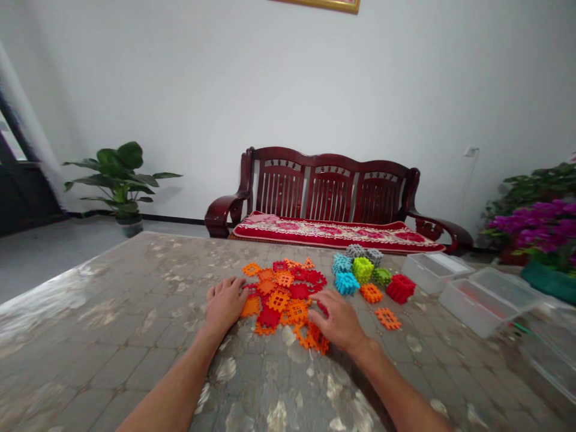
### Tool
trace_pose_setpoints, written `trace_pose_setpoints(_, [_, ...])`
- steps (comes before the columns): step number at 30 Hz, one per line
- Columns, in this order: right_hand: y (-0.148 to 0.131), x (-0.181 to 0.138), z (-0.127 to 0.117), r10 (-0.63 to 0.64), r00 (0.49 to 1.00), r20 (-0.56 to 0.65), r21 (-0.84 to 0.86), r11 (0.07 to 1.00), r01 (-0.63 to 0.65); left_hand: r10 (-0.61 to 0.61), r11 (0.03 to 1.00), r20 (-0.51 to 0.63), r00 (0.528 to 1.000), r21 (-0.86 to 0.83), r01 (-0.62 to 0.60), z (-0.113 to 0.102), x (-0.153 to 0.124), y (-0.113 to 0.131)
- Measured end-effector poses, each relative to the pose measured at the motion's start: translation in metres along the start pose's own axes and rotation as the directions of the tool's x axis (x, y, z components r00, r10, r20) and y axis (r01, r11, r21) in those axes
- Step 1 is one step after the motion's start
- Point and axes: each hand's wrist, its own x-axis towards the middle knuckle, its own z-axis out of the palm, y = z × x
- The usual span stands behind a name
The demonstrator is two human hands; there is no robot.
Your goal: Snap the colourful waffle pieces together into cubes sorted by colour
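orange and red notched pieces, lattice-cut, lie in a loose pile (279, 299) on a patterned tablecloth (135, 354).

left hand (226, 304): palm down at the pile's left edge, fingers loosely extended, nothing gripped that shows.

right hand (338, 318): at the pile's right edge, fingers bent over the pieces there; cannot tell whether it grips one.

right of the pile, a cluster of single-colour stacks: grey stacks (355, 251), blue stacks (346, 283), a lime stack (362, 270), a green stack (382, 276), an orange stack (371, 293), a red stack (400, 289). a loose orange piece (387, 318) lies flat, right of the pile, level with its near half.

farther right of the pile: clear boxes (470, 310). behind the pile, past the table edge: a dark wooden bench (330, 189) with a red floral cover (333, 231).
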Motion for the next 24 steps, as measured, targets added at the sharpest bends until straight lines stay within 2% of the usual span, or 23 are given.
trace_pose_setpoints(2, [-0.019, 0.001, 0.009, -0.044, 0.998, 0.042, -0.024, 0.999, 0.045, 0.002, 1.0, -0.006, 1.0, -0.005, -0.002, 0.001, 0.0, -0.001])
trace_pose_setpoints(5, [-0.033, 0.001, 0.019, -0.049, 0.995, 0.09, -0.124, 0.99, 0.06, 0.009, 1.0, -0.014, 1.0, 0.001, -0.009, 0.002, 0.0, -0.001])
trace_pose_setpoints(10, [-0.037, 0.001, 0.027, -0.017, 0.991, 0.133, -0.233, 0.971, 0.048, 0.002, 1.0, -0.008, 1.0, 0.004, -0.002, 0.001, 0.0, 0.0])
trace_pose_setpoints(16, [-0.038, 0.002, 0.028, -0.034, 0.988, 0.15, -0.288, 0.955, 0.076, -0.003, 1.0, -0.005, 1.0, 0.013, 0.003, -0.001, 0.0, 0.002])
trace_pose_setpoints(20, [-0.028, 0.007, 0.021, 0.053, 0.997, 0.056, -0.188, 0.981, -0.042, 0.005, 1.0, 0.001, 1.0, 0.012, -0.005, -0.002, 0.0, 0.001])
trace_pose_setpoints(24, [-0.003, 0.016, 0.013, 0.255, 0.964, -0.076, 0.026, 0.967, -0.254, 0.0, 1.0, 0.004, 1.0, -0.01, 0.0, -0.001, 0.0, 0.001])
